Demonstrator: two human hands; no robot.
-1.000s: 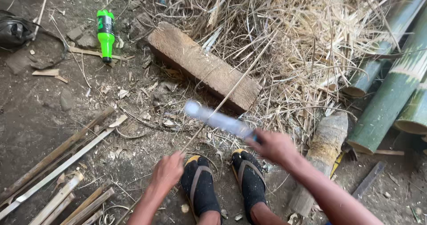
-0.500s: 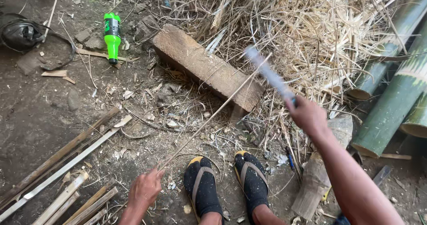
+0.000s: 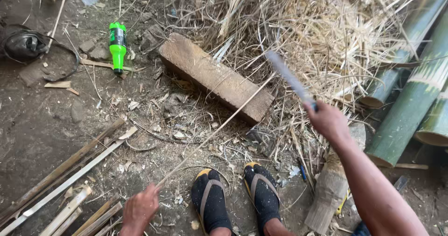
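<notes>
My right hand is raised over the straw and grips the handle of a long knife whose blurred blade points up and to the left. My left hand is low at the bottom edge, closed on the near end of a thin bamboo strip. The strip runs diagonally up to the right, across the end of a wooden block lying on the dirt. My two feet in dark sandals are planted between the hands.
Thick green bamboo poles lie at the right, a short bamboo stump beside my right foot. Split bamboo slats lie at the lower left. A green bottle and a dark bag are at the upper left. Dry straw is piled behind the block.
My right hand has swung the knife from low near my feet up and to the right. My left hand has drawn back toward the bottom edge with the strip.
</notes>
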